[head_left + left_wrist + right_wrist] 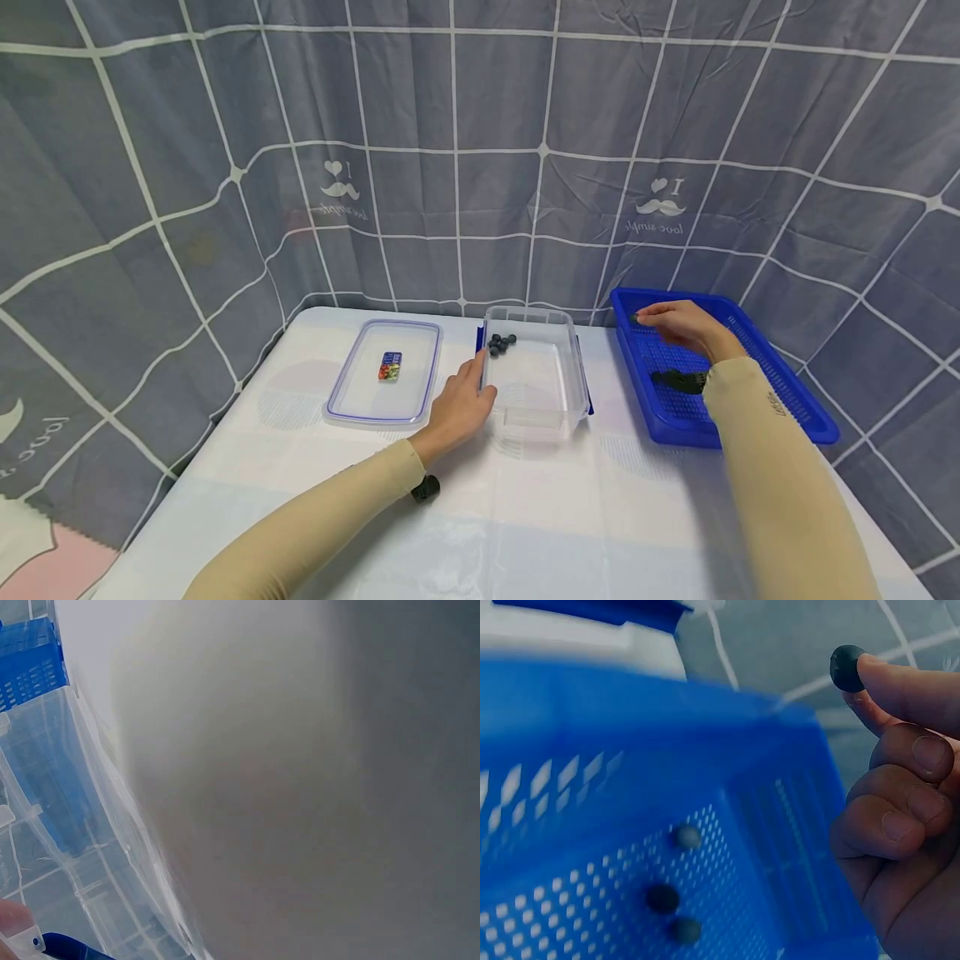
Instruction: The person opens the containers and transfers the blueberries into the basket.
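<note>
Dark ball: round, axis indistinct; pinched in right hand, near far-left corner of blue basket. Left hand: fingers extended, at left edge of clear container.

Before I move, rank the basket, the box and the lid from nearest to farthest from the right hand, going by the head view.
1. Basket: nearest, directly below the right hand.
2. Box: next, to that hand's left, in the middle.
3. Lid: farthest, left of the box.
</note>
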A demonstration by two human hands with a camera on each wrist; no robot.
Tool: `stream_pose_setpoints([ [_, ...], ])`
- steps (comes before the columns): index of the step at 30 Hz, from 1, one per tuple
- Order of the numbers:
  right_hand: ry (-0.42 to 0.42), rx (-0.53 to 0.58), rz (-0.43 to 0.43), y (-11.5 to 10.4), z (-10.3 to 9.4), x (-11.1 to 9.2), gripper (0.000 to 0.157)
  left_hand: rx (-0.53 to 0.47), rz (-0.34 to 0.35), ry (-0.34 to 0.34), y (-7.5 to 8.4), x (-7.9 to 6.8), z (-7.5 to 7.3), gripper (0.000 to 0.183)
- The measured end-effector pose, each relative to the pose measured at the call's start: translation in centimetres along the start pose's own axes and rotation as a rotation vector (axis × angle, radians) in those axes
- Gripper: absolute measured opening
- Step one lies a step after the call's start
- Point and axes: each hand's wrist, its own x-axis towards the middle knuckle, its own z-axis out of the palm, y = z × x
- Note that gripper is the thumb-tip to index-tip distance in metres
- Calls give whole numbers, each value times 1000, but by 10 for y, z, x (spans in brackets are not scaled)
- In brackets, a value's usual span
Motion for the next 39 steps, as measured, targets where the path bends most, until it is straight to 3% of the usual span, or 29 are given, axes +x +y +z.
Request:
stream_pose_setpoints([
  [12,-13,23,66,46,-14,-8,58,-2,-2,1,-2,1,1,68],
  [21,-35,-7,113,74,-15,-12,49,-8,-10,0,-1,0,0,68],
  [30,-17,-80,170,87,-19,-18,31,-8,-4,-3,2,-1,-2,68],
  [39,-11,-58,158,85,-17,-19,19,1,-6,-1,1,-2,-1,68],
])
